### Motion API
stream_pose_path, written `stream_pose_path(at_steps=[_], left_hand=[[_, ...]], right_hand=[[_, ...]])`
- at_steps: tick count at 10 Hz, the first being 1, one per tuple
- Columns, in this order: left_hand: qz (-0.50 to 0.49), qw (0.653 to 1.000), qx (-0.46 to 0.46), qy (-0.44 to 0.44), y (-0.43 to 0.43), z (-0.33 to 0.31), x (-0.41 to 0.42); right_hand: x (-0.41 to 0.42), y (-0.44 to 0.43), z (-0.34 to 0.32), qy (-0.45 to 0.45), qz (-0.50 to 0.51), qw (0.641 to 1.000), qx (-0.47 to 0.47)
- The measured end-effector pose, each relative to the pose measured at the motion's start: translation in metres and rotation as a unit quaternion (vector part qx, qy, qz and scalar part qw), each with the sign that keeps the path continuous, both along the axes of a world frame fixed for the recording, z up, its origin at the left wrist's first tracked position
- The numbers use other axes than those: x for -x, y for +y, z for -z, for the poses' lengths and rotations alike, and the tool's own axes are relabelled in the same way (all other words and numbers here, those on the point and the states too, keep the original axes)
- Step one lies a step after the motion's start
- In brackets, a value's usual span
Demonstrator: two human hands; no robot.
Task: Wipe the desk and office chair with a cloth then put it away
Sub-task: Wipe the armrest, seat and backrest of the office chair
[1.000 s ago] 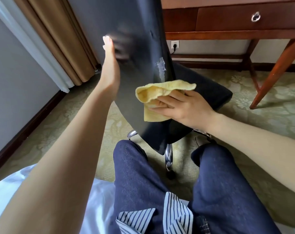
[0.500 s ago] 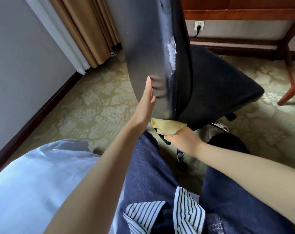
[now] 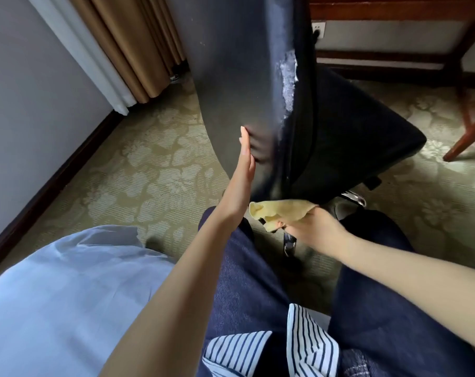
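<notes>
The black office chair [image 3: 239, 77] stands in front of my knees with its back panel turned toward me; a worn patch shows on the panel's right edge. My left hand [image 3: 243, 175] lies flat and open against the lower back panel. My right hand [image 3: 312, 229] grips a crumpled yellow cloth [image 3: 282, 212] at the bottom edge of the chair back, just under the seat [image 3: 366, 142]. The wooden desk [image 3: 394, 9] crosses the top right, only its underside and legs visible.
Brown and white curtains [image 3: 127, 47] hang at the upper left beside a grey wall with a dark baseboard. A desk leg [image 3: 467, 137] slants at the right. White bedding [image 3: 54, 295] lies at my lower left. Patterned carpet covers the floor; a wall socket [image 3: 318, 29] sits behind the chair.
My right hand has slid the cloth down the chair back to its bottom edge. My left hand moved down the panel from near the top to the lower part.
</notes>
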State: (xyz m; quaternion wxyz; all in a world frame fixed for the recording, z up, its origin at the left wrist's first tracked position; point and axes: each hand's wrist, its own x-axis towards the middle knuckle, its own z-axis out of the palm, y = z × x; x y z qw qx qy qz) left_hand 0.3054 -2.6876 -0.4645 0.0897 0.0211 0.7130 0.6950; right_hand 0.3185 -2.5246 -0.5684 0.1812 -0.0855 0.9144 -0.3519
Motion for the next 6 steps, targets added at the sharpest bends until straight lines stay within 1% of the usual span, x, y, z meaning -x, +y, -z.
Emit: stream_pose_path(at_steps=[1, 2, 3, 4, 5, 6], left_hand=[[0.004, 1.000, 0.009, 0.015, -0.009, 0.021, 0.001], [0.010, 0.992, 0.121, 0.026, -0.024, 0.050, -0.003], [0.021, 0.988, 0.156, 0.005, -0.032, 0.070, -0.012], [0.025, 0.983, 0.184, -0.015, -0.029, 0.087, -0.020], [0.041, 0.969, 0.242, -0.007, -0.023, 0.090, -0.021], [0.047, 0.968, 0.240, -0.054, -0.018, 0.091, -0.016]], right_hand=[[0.002, 0.019, -0.026, 0.108, -0.013, 0.994, 0.027], [0.006, 0.024, -0.062, 0.209, -0.187, 0.960, -0.022], [0.010, 0.025, -0.062, 0.309, -0.241, 0.913, -0.111], [0.008, 0.002, -0.053, 0.333, -0.146, 0.914, -0.179], [0.007, -0.002, -0.023, 0.371, -0.222, 0.860, -0.272], [0.012, -0.010, 0.019, 0.406, -0.320, 0.780, -0.352]])
